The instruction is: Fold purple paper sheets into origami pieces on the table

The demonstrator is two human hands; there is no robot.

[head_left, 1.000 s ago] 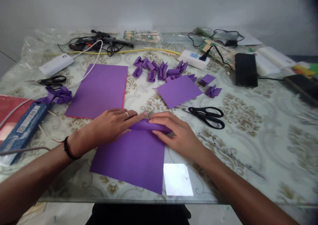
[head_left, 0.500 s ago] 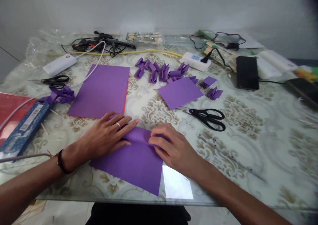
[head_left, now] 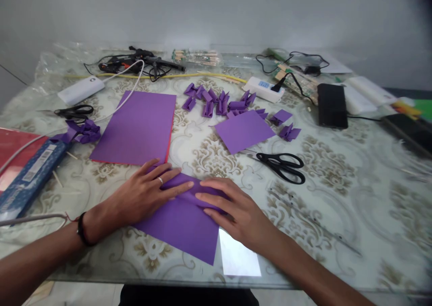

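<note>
A purple sheet of paper (head_left: 189,227) lies at the table's near side, its far part folded over toward me. My left hand (head_left: 143,195), with a ring and a dark wristband, rests on the sheet's left part, fingers stretched out and spread. On the right part of the fold lies my right hand (head_left: 232,211), its fingers extended and pressing the paper down. Just beyond my left hand is a stack of purple sheets (head_left: 138,128) with a red edge showing. A smaller purple piece of paper (head_left: 245,130) sits farther off, beside black-handled scissors (head_left: 280,164).
Several folded purple pieces (head_left: 209,101) stand at the back middle. A power strip (head_left: 263,89), a black phone-like device (head_left: 332,105) and a white power bank (head_left: 81,90) lie around. At left are a blue box (head_left: 37,175) and other scissors (head_left: 74,111). A clear ruler (head_left: 313,220) lies right.
My right hand's fingers have uncurled from the paper's edge and now lie flat on the fold. My left hand has shifted slightly right and nearer. The view has tilted a little.
</note>
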